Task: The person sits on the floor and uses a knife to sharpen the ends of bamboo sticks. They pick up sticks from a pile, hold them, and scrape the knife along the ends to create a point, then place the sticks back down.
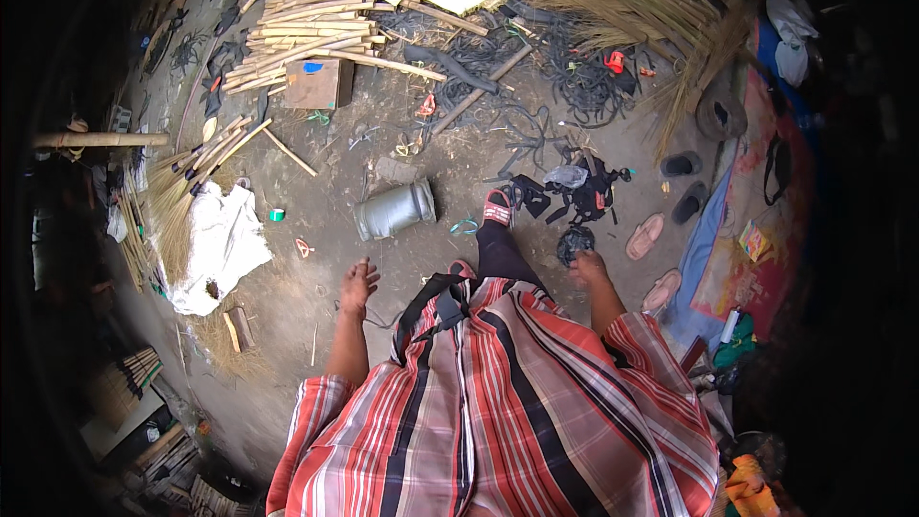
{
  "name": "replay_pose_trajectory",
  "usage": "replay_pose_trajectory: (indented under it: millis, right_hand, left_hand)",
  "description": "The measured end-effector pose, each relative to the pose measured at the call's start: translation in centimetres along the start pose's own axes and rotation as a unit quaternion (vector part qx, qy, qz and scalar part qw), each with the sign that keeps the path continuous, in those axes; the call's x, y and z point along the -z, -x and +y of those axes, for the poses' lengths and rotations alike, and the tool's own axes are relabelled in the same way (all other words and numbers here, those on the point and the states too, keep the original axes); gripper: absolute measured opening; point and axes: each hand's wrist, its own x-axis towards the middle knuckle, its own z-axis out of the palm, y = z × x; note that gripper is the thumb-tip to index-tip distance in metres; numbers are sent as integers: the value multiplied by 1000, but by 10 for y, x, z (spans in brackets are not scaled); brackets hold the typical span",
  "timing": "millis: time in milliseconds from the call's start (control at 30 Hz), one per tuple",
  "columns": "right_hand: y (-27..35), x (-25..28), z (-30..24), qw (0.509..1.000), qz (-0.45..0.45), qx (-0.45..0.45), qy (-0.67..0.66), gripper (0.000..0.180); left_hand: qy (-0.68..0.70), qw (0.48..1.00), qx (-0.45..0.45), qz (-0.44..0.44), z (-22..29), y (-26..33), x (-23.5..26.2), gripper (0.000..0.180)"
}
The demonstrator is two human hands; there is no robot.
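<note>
Just right of centre, the right hand [586,266] clutches a dark coil of black strips [574,243]; the left hand [357,285], left of centre, hangs empty with fingers spread. Loose black strips [565,190] around the sandalled foot [497,208] could snag it, and the grey canister [394,210] nearby might roll.

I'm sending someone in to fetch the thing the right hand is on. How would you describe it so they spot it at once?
Start at the person's raised foot in the red sandal on the dirt floor. To its right lies a heap of black rubber strips; at the heap's near edge, the right hand touches a small black coiled bundle. Unlike the loose flat strips around it, it is wound into a round lump.
</note>
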Motion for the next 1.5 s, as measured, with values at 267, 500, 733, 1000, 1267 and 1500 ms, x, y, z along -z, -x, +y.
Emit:
replay_pose_trajectory:
  millis: [267, 500, 733, 1000, 1267, 1500]
  right_hand:
    - [8, -7, -30, 990, 36, 114, -77, 38]
    - [25, -47, 24, 997, -18, 55, 42, 41]
    - [-29, -33, -2, 957, 14, 203, 207, 45]
    - [-57, 37, -157, 996, 9, 82, -24, 38]
    - [-86, 110, -297, 998, -8, 66, -12, 36]
    - [-65, 48, -387, 993, -16, 103, 54, 47]
  left_hand:
    - [-29, 998, -36, -37, 38, -27, -8, 63]
    - [-75, 980, 180, -35, -124, -20, 17, 55]
    - [-512, 836, -81, -178, -186, -69, 37, 52]
    - [29, 991, 126, -17, 53, -125, -82, 63]
    - [47, 992, -112, -23, 254, -111, -134, 51]
    - [-12, 992, 121, 42, 85, -137, -78, 46]
